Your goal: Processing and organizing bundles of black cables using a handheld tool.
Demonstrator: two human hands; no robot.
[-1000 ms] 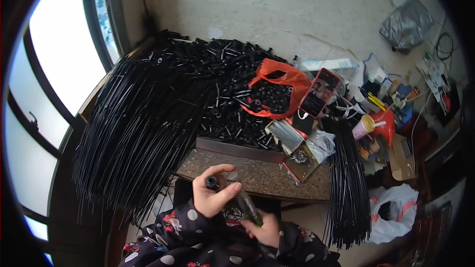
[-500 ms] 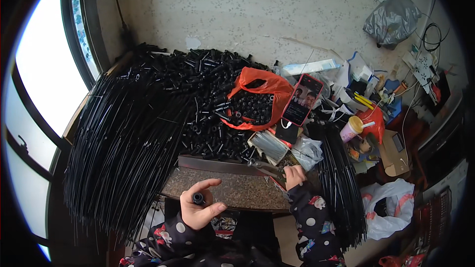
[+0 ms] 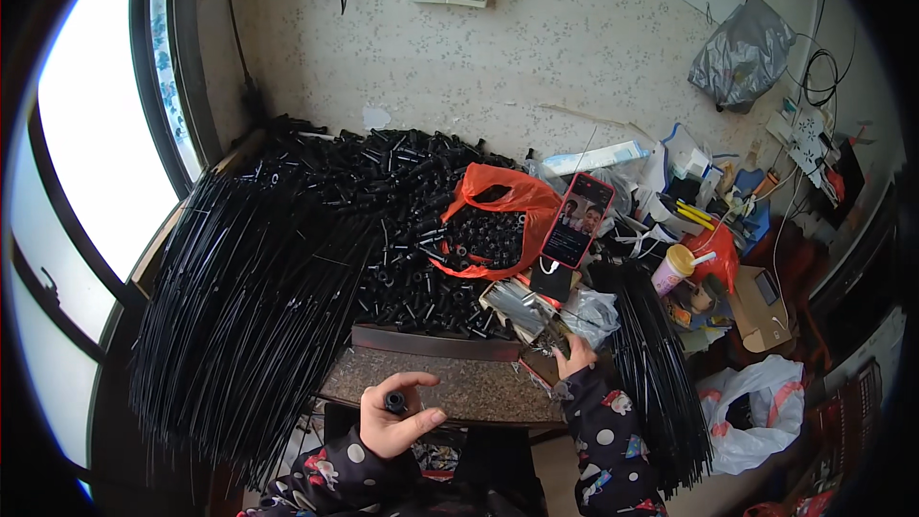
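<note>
In front of the speckled table edge, my left hand keeps a short black tubular fitting in its curled lower fingers, the hollow end facing up. Its thumb and index finger are spread apart. My right hand is closed round the handles of pliers, whose jaws reach over a small open box of thin, pale wire-like pieces. Whether the jaws hold a piece is too small to tell. Behind a low dark strip lies a large heap of black fittings.
Long thin black rods hang in a thick bundle at left; another bundle hangs at right. An orange plastic bag holds small black rings. A phone leans beside it, with a lidded cup farther right.
My right hand has tilted the pliers upward and brought their jaws over the box of thin pieces. The left hand still holds the fitting. The whole view has shifted a little upward.
</note>
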